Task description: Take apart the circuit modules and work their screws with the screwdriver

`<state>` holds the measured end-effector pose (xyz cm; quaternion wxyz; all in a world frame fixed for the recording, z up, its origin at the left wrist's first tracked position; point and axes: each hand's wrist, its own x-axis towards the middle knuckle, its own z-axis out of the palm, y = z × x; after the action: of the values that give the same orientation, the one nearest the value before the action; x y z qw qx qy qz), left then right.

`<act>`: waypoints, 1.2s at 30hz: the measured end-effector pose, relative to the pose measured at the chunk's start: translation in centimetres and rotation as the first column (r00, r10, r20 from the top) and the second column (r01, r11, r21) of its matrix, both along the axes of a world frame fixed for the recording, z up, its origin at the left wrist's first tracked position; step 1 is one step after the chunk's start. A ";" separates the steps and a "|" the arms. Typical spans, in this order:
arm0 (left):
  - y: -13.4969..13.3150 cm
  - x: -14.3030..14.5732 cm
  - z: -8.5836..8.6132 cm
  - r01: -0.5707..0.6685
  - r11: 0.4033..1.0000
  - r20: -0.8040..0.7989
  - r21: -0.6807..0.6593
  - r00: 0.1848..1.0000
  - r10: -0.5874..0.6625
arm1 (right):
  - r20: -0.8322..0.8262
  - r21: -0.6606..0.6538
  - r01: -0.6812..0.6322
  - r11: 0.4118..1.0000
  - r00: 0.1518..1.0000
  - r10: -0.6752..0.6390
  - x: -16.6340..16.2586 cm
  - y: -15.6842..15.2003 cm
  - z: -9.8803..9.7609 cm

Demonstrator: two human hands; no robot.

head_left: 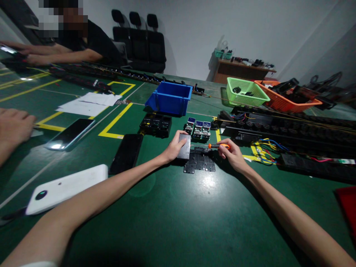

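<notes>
My left hand (pixel 175 148) grips a dark grey rectangular box (pixel 184 149), thumb on top, just above the green table. Closed around the orange handle of a screwdriver (pixel 219 146) is my right hand (pixel 232 155). The screwdriver's shaft points left, its tip at or close to the box's right side; exact contact is too small to tell. Several flat black plates (pixel 205 160) lie just under and beside the box. Behind it stand several small circuit modules with blue tops (pixel 199 128). Black box-shaped units (pixel 155 124) sit to their left.
A blue bin (pixel 170 97), a green basket (pixel 246 92) and an orange basket (pixel 289 97) stand farther back. Long black assemblies with wires (pixel 278 126) lie right. Phones (pixel 126 152), a white device (pixel 69 187) and papers (pixel 90 103) lie left. Another person's hand (pixel 13 128) rests at far left; a co-worker (pixel 91 40) works beyond.
</notes>
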<state>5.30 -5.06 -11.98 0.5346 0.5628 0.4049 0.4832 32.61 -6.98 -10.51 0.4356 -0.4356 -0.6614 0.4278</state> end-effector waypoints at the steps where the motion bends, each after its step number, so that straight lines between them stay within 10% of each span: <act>1: 0.0 0.0 0.0 -0.002 1.000 -0.002 0.001 1.000 0.002 | 0.008 0.009 0.001 1.000 1.000 -0.001 0.0 0.0 0.0; 36: -0.1 0.1 0.0 0.014 1.000 -0.019 -0.019 1.000 -0.015 | -0.097 0.000 -0.069 0.998 0.993 0.069 0.3 0.2 -0.3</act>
<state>5.40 -5.18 -11.94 0.5395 0.5653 0.4103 0.4702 32.90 -6.83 -10.80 0.4516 -0.3917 -0.6535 0.4643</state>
